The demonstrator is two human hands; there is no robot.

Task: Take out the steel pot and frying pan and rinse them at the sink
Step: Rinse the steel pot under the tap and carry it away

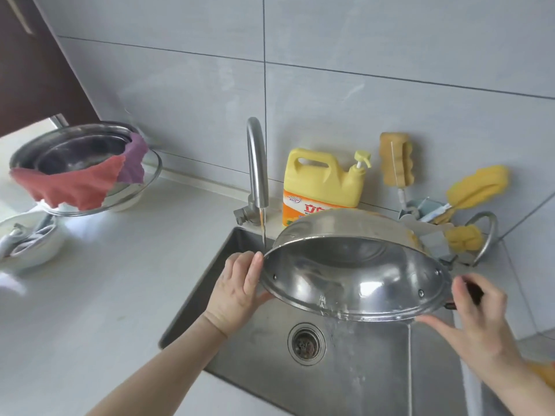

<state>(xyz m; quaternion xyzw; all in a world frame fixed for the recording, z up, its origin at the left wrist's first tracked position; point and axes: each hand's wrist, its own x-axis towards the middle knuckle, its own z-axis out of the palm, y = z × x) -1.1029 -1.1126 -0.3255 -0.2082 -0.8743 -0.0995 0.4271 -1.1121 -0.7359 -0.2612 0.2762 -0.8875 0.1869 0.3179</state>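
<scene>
stainless steel fills the middle of the view: the steel pot (354, 277) is held tilted over the sink (240, 349), its open side turned toward the camera, and water spills from its lower rim into the basin beside the drain (306, 343). the left hand (237, 292) grips the pot's left rim, thumb lying along the edge and fingers curled behind it. the right hand (477, 319) is at the right rim, fingers spread and bent around a dark handle (468, 295) there, the fingertips touching the rim's underside; how firmly it holds i cannot tell. the faucet (257, 169) at the sink's back edge runs a thin stream just left of the pot. a yellow detergent bottle (324, 181) stands at the back edge of the counter (105, 283) against the tiled wall, partly hidden by the pot. right of it, yellow sponges (477, 187) stick up from a holder in the back right corner. at the counter's far left a steel basin (84, 151) sits in a glass bowl, draped with a red cloth (69, 187) and a purple cloth (135, 160); near the left edge is a white bowl (30, 244) of utensils.
</scene>
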